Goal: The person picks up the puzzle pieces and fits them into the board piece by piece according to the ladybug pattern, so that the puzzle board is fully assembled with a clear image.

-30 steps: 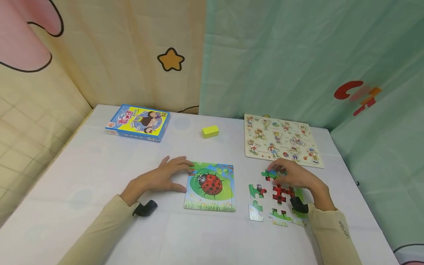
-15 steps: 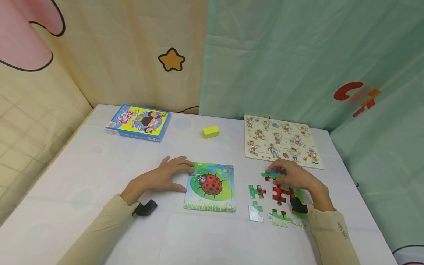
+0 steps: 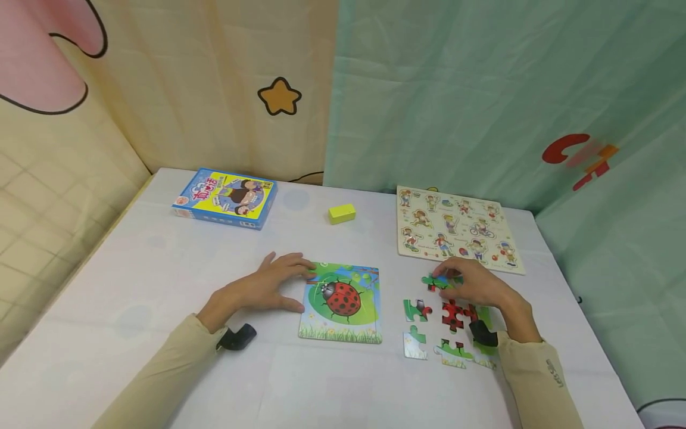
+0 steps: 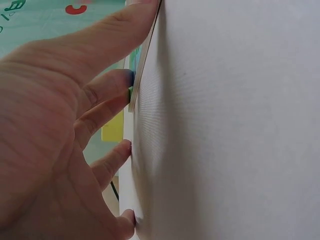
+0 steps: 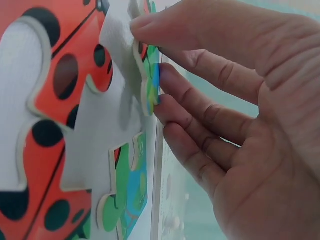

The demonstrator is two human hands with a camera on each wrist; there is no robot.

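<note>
A square ladybug picture board point(image 3: 343, 328) lies flat before me. My left hand point(image 3: 262, 290) rests at its left side, fingers spread, thumb and fingertips touching the edge, as the left wrist view also shows. Over the loose pieces to the right, my right hand point(image 3: 477, 284) pinches a green and blue jigsaw piece point(image 5: 151, 75) between thumb and fingers. The piece is tilted above the cloth in the right wrist view. Below it lie a red spotted piece point(image 3: 452, 316), a ladybug-head piece point(image 3: 415, 311) and grass pieces point(image 3: 415, 345). My right wrist partly hides several others.
A white knob-free picture board point(image 3: 455, 229) with printed figures lies just behind my right hand. A yellow block point(image 3: 342, 214) stands at mid-back, and a blue and yellow box point(image 3: 225, 198) at back left. Curtains point(image 3: 482, 89) hang behind the white table point(image 3: 300, 387).
The jigsaw piece in my right hand has shifted very slightly left. Otherwise both hands and the boards stay where they were.
</note>
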